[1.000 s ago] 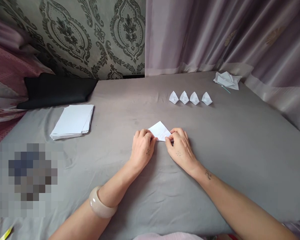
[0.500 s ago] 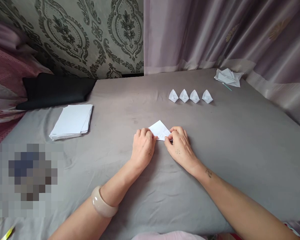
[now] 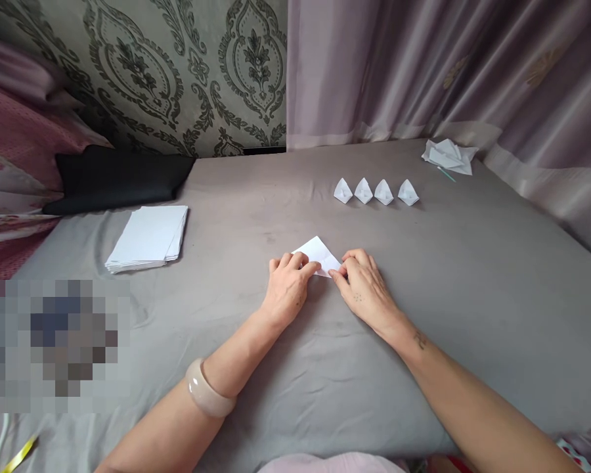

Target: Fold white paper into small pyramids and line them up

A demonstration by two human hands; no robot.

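Observation:
A small sheet of folded white paper (image 3: 317, 249) lies on the grey cloth between my hands, one corner pointing away from me. My left hand (image 3: 289, 281) is closed on its left side, with the thumb pressed on the paper's face near the lower edge. At the right corner, my right hand (image 3: 365, 284) pinches the paper between thumb and fingers. The left fingers cover the paper's left corner.
Several folded paper boats (image 3: 363, 191) stand in a row beyond the hands. A stack of white paper (image 3: 150, 234) lies at left, before a black cloth (image 3: 121, 180). Loose folded papers (image 3: 450, 156) and a thin green stick (image 3: 446, 174) lie far right.
My left thumb has slid rightward across the paper's lower part. My right hand has shifted slightly right, still at the right corner. The whole view has moved a little.

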